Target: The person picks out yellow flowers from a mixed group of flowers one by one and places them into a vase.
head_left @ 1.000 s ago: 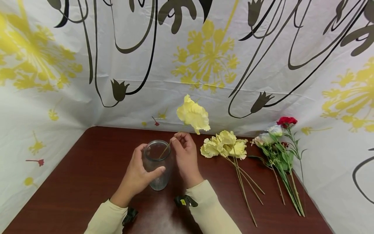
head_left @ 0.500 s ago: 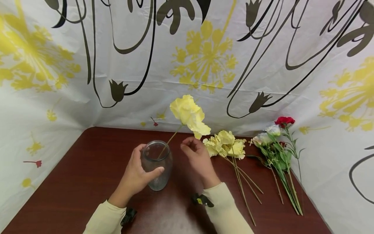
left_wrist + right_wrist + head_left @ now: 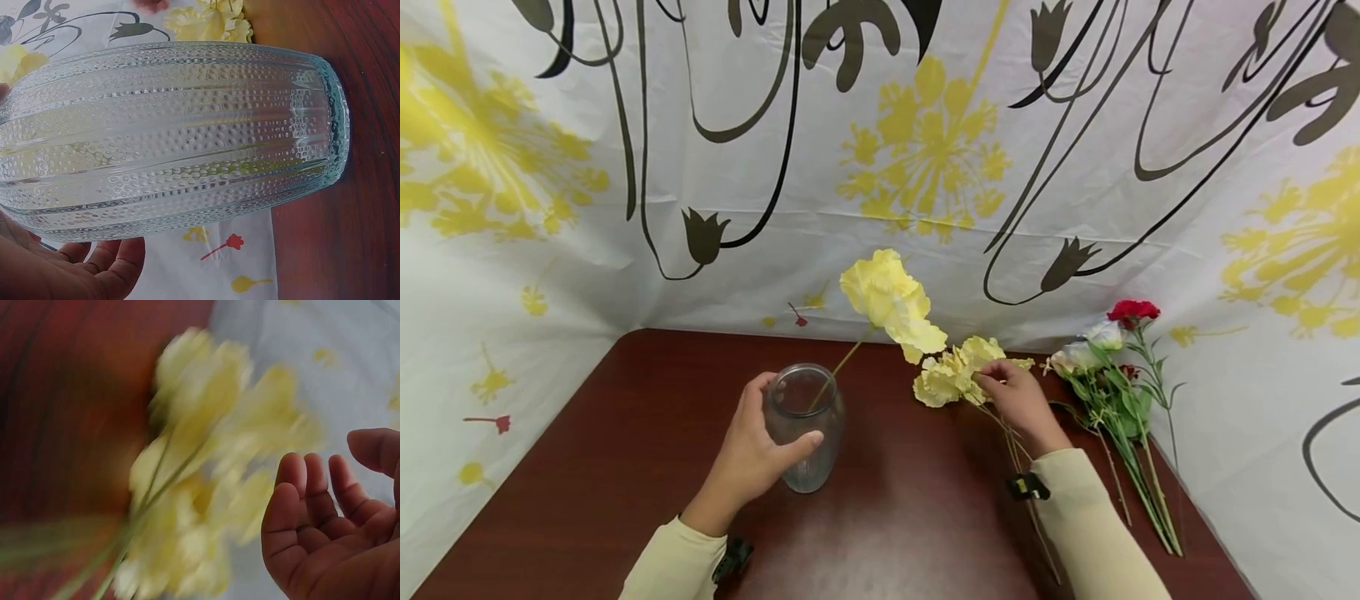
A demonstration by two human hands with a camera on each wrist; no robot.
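Observation:
My left hand [image 3: 745,467] holds a clear glass vase [image 3: 814,462] upright on the table, thumb across its near side. The left wrist view shows the vase's ribbed, dimpled wall [image 3: 187,134] close up. One yellow artificial flower [image 3: 891,304] stands in the vase, its stem leaning right against the rim and its bloom above. To the right, my right hand [image 3: 1018,404] is over several yellow artificial flowers [image 3: 943,382] lying on the table. In the right wrist view, fingers [image 3: 281,519] and thumb are apart, loosely bent, with nothing between them, beside the blurred blooms [image 3: 194,387].
Farther right lies a bunch of mixed artificial flowers, with a red bloom [image 3: 1133,313], white ones [image 3: 1101,335] and green stems [image 3: 1138,467]. A white printed sheet [image 3: 760,283] hangs behind and at both sides of the dark red-brown table [image 3: 595,475].
My right hand let go of the yellow flower's stem at the vase and moved right to the lying yellow flowers. That flower now leans in the vase. My left hand stayed on the vase.

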